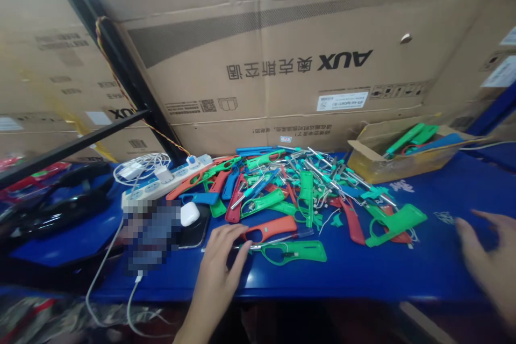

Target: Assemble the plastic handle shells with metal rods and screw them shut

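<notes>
At the front of the table (355, 277), my left hand (223, 252) curves over a metal rod (255, 247) at the end of a green shell (312, 251); I cannot tell whether it grips the rod. An orange shell (278, 227) lies just behind. My right hand (489, 258) is spread wide, apart from the pile (307, 188).

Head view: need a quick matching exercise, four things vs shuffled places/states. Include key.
1. Earbud case
2. Power strip
3. Left hand
4. Right hand

A. Open, apart from the lighter parts
B. With a white charger plugged in
C. At a metal tube by a green lighter handle
D. Lying on a black phone

Pairs: 1-D, 2-B, 3-C, 4-A
</notes>
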A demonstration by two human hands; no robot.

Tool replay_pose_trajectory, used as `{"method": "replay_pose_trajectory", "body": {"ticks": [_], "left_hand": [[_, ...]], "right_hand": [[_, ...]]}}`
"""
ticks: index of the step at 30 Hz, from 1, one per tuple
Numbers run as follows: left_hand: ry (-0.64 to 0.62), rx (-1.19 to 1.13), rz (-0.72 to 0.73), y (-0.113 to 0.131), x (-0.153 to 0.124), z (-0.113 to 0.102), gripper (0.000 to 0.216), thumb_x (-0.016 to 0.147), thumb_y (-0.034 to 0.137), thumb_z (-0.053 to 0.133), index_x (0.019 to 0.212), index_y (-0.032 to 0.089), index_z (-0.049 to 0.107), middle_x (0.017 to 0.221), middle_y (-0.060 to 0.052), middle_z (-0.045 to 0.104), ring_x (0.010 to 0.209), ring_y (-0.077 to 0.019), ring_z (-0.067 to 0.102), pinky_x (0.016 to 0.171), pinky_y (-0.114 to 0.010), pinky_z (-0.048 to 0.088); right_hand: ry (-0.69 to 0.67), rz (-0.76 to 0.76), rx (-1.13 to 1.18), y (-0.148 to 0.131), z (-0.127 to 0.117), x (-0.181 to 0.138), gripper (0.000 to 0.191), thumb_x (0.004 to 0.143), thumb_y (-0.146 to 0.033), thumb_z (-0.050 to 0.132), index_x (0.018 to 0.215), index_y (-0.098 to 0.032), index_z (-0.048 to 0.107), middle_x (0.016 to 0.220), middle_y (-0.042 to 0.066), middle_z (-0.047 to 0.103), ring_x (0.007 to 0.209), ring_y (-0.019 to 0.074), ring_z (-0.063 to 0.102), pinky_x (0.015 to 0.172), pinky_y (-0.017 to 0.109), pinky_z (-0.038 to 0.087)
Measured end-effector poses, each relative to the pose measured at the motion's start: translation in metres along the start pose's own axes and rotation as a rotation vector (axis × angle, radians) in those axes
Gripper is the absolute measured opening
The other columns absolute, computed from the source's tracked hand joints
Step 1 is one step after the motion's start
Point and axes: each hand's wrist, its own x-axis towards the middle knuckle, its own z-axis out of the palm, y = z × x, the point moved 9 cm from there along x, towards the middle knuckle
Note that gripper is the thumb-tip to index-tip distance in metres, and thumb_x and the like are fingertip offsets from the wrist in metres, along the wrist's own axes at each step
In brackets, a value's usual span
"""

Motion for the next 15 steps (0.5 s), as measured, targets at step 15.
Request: {"method": "replay_pose_trajectory", "body": {"ticks": [15], "left_hand": [[-0.006,-0.115,-0.026,0.03,0.098,-0.007,0.02,0.102,0.033,0.056,0.104,0.022,0.071,0.095,-0.002,0.075,0.073,-0.0152,0.064,0.066,-0.027,0.048]], "right_hand": [[-0.254,-0.007,-0.126,0.049,0.063,-0.004,0.048,0.085,-0.058,0.051,0.091,-0.019,0.078,0.116,0.021,0.075,0.101,0.0392,0.069,0.078,0.049,0.05]]}}
